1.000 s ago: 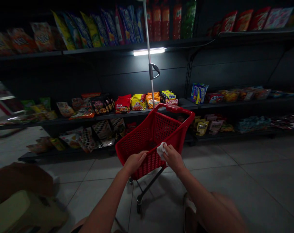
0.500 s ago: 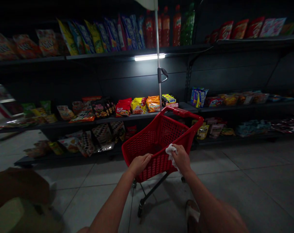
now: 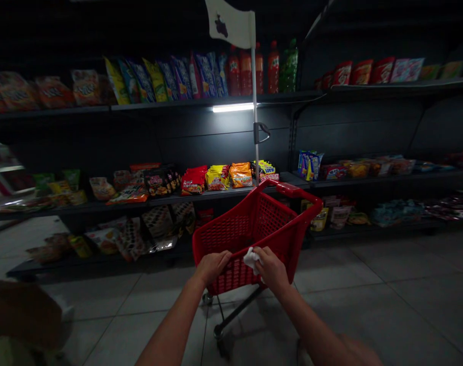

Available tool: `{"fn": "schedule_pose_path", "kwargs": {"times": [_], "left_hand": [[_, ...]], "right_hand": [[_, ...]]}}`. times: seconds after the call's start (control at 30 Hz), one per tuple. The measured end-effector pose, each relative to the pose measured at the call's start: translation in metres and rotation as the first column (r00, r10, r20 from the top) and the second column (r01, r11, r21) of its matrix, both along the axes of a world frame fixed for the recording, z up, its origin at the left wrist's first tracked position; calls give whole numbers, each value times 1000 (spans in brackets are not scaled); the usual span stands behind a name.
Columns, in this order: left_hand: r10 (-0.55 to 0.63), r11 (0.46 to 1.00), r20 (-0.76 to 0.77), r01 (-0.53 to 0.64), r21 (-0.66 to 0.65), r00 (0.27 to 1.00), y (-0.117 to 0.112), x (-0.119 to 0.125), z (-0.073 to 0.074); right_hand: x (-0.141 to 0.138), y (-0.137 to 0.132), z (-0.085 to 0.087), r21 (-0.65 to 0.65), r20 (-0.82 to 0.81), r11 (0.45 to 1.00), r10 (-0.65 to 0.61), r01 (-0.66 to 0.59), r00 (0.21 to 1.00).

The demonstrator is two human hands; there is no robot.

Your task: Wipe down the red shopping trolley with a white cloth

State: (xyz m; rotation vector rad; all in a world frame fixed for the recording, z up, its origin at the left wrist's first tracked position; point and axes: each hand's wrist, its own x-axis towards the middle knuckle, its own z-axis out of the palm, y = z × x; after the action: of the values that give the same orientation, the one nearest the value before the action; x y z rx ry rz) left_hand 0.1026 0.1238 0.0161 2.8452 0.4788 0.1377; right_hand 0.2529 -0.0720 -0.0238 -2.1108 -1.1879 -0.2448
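In front of me stands a red plastic shopping cart with a perforated basket on grey legs with casters. My left hand is closed over the near rim of the basket, toward its left end. A crumpled white cloth is bunched in my right hand, which presses it against the same side of the basket just below the rim. Behind the cart's handle rises a thin pale pole carrying a white flag and a dark grip.
Dark shelves run behind the cart, holding snack bags, red bottles and small colourful packets. A lit tube lamp glows under the upper shelf. At the lower left sits a brown cardboard-like object on the tiled floor.
My right hand has slid left along the basket's near side with the cloth, closer to my left hand. My left hand still holds the rim. The view has tilted up slightly, showing the flag.
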Motion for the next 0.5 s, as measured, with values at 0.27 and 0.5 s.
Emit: {"fn": "schedule_pose_path", "kwargs": {"times": [0.27,0.5], "left_hand": [[-8,989,22,11,-144,1000,17,7,-10],[-7,986,-1,7,-166,1000,17,8,-4]], "right_hand": [[16,11,-9,10,-29,998,61,-61,998],[22,8,-2,-46,3,996,76,-76,997]]}}
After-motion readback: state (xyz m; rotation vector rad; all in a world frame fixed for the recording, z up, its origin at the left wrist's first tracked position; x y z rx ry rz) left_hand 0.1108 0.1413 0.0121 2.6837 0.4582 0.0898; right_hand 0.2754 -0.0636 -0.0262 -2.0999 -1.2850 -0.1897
